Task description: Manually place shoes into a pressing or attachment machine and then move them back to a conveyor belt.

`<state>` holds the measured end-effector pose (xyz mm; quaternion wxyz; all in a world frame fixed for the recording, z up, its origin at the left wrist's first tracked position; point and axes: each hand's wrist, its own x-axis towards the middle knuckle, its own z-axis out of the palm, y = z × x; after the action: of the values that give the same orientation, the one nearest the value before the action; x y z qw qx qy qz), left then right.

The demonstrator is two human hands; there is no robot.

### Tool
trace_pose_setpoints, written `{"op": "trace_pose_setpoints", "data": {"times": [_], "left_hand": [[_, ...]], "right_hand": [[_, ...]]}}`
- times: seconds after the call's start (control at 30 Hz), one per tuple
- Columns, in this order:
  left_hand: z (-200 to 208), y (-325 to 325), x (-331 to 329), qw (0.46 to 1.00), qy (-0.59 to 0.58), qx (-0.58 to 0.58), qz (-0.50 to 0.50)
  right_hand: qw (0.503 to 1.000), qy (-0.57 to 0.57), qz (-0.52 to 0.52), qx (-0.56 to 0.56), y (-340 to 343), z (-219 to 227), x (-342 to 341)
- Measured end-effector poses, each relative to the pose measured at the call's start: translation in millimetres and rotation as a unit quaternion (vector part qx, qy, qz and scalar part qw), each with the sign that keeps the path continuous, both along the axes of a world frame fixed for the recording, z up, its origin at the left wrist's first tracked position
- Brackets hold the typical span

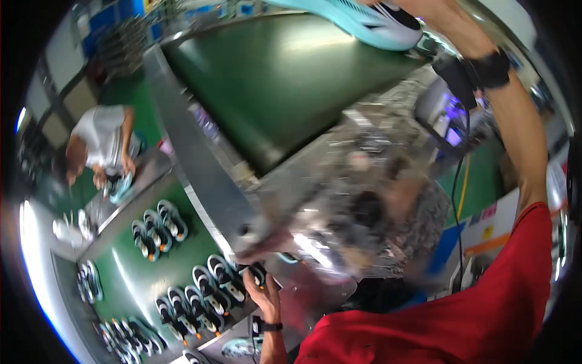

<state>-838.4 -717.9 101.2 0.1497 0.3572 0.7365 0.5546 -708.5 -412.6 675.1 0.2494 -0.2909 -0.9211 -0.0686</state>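
Observation:
At the top of the view, my right hand is closed on a light-teal and white sneaker with a black collar. The shoe is raised over the far green belt and partly cut off by the frame edge. Low in the middle, my left hand has its thumb and fingers around a dark sneaker at the end of a row on the lower belt. Its fingertips are partly hidden by that shoe. Black bands circle both my wrists. Several black-and-white sneakers with teal soles stand beside my left hand.
A wide green conveyor belt with a metal rail lies ahead. The lower green belt carries several more sneakers. Blurred, shiny clear plastic fills the middle. At the left, a person in a grey shirt handles a shoe.

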Motion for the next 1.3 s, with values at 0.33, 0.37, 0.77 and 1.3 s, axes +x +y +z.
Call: {"op": "trace_pose_setpoints", "data": {"times": [0.33, 0.37, 0.77, 1.3], "left_hand": [[251, 46, 222, 0.364, -0.707, -0.144, -0.588], [273, 37, 243, 0.339, -0.712, -0.166, -0.592], [278, -140, 539, 0.309, -0.517, -0.138, -0.786], [187, -519, 908, 0.273, 0.034, -0.062, -0.959]], "right_hand": [[0.972, 0.025, 0.063, -0.225, -257, -70, 284], [0.959, 0.030, 0.046, -0.279, -278, -86, 312], [0.628, 0.717, -0.267, -0.144, -620, -258, 492], [0.235, 0.618, -0.703, 0.261, -1026, -337, 626]]}}
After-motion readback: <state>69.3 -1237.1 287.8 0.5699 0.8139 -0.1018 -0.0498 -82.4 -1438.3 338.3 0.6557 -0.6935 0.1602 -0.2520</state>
